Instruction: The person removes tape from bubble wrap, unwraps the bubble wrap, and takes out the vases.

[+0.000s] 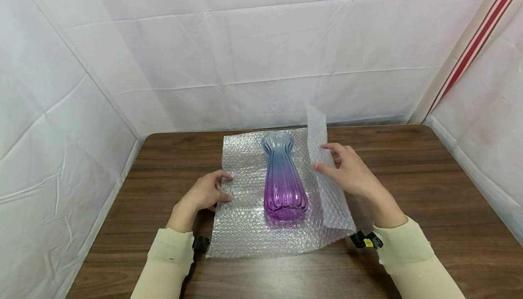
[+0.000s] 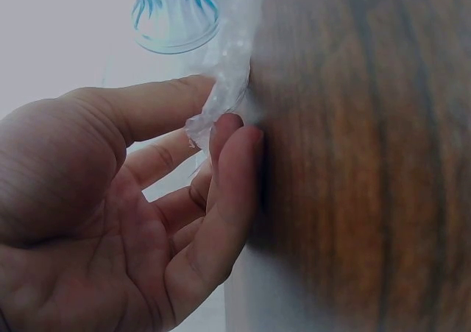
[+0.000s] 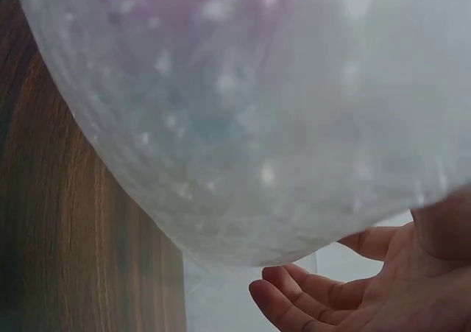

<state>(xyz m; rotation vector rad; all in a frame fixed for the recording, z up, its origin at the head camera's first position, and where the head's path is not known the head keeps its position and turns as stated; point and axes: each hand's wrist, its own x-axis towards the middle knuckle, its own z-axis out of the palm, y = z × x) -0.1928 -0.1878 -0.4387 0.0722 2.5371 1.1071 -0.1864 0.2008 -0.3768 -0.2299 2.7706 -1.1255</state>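
Along the left edge of a bubble-wrap sheet [image 1: 241,231]: left hand [image 1: 204,191], fingers pinching it. At its raised right flap [image 1: 333,199]: right hand [image 1: 350,171], fingertips touching; whether pinching, cannot tell. Between hands: purple-to-blue glass vase [image 1: 283,183], lying on the sheet. Beneath: brown table [image 1: 429,176].

Head camera looks down; wrist close-ups share bubble wrap [image 1: 241,233].

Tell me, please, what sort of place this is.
Probably a makeshift work booth: creased white cloth-like walls stand behind and beside a dark brown wood-grained table, with a clear plastic bubble-wrap sheet on it.
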